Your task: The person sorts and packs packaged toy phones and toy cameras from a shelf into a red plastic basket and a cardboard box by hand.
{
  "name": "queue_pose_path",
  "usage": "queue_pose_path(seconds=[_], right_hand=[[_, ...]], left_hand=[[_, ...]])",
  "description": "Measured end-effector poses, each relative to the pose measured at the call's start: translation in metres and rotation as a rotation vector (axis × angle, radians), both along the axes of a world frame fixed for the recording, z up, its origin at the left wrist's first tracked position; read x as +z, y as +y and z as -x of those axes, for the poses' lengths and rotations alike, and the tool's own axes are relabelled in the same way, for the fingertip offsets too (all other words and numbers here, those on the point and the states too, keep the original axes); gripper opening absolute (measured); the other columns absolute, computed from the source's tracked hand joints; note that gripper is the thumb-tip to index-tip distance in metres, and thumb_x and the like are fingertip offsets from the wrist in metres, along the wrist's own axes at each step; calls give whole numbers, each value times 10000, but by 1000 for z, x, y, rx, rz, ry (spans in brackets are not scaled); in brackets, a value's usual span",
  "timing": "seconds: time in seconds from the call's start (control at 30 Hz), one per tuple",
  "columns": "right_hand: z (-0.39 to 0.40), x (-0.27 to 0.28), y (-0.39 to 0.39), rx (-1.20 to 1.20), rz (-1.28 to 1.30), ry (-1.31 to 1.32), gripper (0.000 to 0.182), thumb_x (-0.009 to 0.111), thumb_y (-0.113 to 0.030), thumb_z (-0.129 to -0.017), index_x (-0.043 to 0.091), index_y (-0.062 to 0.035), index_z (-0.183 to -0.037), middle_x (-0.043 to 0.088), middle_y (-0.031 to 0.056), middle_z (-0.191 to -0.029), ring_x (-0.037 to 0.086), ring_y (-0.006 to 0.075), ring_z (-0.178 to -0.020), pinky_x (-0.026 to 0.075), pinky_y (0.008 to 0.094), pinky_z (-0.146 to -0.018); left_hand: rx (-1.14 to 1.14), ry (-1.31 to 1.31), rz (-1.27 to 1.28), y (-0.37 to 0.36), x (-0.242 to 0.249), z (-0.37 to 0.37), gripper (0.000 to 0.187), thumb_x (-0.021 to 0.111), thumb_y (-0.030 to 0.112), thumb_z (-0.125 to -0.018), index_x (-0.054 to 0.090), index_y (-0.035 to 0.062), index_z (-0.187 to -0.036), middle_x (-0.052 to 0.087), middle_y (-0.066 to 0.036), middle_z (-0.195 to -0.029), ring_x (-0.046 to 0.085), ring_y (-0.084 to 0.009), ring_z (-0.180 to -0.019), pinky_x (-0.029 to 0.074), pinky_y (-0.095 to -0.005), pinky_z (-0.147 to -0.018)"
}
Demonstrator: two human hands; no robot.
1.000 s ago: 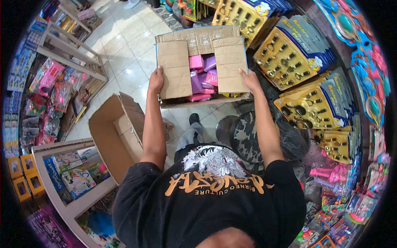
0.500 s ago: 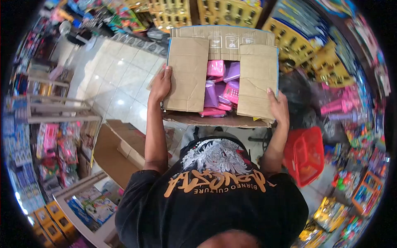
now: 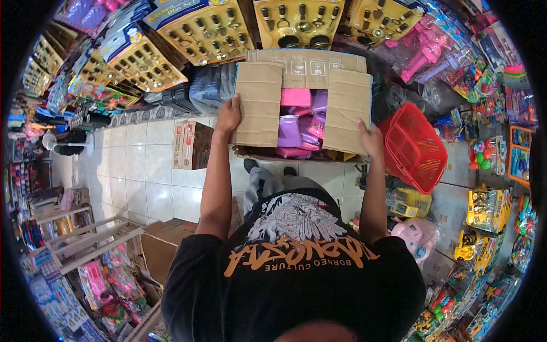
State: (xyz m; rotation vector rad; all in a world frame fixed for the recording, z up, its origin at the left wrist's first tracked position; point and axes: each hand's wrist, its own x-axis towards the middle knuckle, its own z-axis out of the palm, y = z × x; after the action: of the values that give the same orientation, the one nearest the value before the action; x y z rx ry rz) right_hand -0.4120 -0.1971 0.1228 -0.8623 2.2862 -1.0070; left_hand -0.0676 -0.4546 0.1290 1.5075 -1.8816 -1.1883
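A cardboard box (image 3: 259, 105) is held up in front of my body, its side flaps folded partway over the top. Pink and purple plastic-wrapped toys (image 3: 290, 132) show through the gap between the flaps. My left hand (image 3: 228, 115) grips the box's left side, thumb on the flap. On the opposite side, my right hand (image 3: 370, 138) clasps the near right corner, thumb also on top. The fingers under both edges are partly hidden.
A red plastic basket (image 3: 416, 149) stands right of the box. On the tiled floor at left sits a smaller carton (image 3: 192, 146). Kitchen play sets (image 3: 199, 31) line the far shelf, and packaged toys (image 3: 487, 211) fill the right side. An opened carton (image 3: 159, 251) lies near my left elbow.
My view and body have turned to the right with the box still in both hands. The smaller carton on the floor now shows, and the red basket sits closer beside the box.
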Motion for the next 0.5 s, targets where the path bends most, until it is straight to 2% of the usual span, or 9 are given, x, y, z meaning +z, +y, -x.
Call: queue_pose_path(seconds=[0.03,0.07,0.13,0.2,0.33,0.43,0.5], right_hand=[[-1,-5,2,-76,42,-47,479,578,-444,-825,607,-50,-1097,627,194,-1048,585,324,-1023,436,365,-872],[-13,16,2,-96,0,-18,476,582,-433,-828,607,-41,-1097,632,184,-1045,594,308,-1014,434,358,-870],[-19,6,1,-121,45,-51,458,583,-411,-835,606,-37,-1099,636,176,-1041,600,290,-1003,434,350,-866],[-23,9,-5,-150,104,-78,440,583,-388,-843,605,-33,-1101,640,168,-1037,606,272,-992,434,341,-862],[-21,11,-11,-145,121,-124,385,579,-322,-863,604,-19,-1099,649,147,-1023,607,214,-958,434,314,-846],[-22,11,-13,-138,151,-198,381,579,-311,-866,604,0,-1086,652,142,-1014,604,195,-942,435,305,-836],[-26,14,-13,-135,174,-246,386,580,-311,-866,605,11,-1077,654,140,-1008,603,191,-934,436,304,-831]], left_hand=[[-3,-2,-6,-3,0,2,576,354,443,-933,578,-74,-1056,600,-299,-985,569,-410,-998,428,-399,-853],[-3,-42,29,-4,-4,0,566,361,434,-933,582,-75,-1045,599,-301,-981,574,-405,-991,432,-400,-843],[-10,-91,52,2,-7,-4,556,369,426,-933,586,-77,-1034,598,-303,-978,579,-401,-985,436,-402,-833],[28,-3,103,7,-1,-7,542,371,405,-939,591,-87,-998,593,-315,-951,589,-395,-960,442,-406,-802],[73,-10,64,3,-16,-26,523,367,384,-946,595,-85,-981,592,-318,-920,595,-394,-943,445,-395,-790],[11,53,2,1,-6,-31,513,375,387,-943,599,-71,-995,596,-313,-901,599,-389,-941,447,-387,-791],[-63,-34,24,-5,6,-26,538,370,428,-933,608,-47,-1017,600,-303,-922,585,-409,-961,442,-406,-822]])
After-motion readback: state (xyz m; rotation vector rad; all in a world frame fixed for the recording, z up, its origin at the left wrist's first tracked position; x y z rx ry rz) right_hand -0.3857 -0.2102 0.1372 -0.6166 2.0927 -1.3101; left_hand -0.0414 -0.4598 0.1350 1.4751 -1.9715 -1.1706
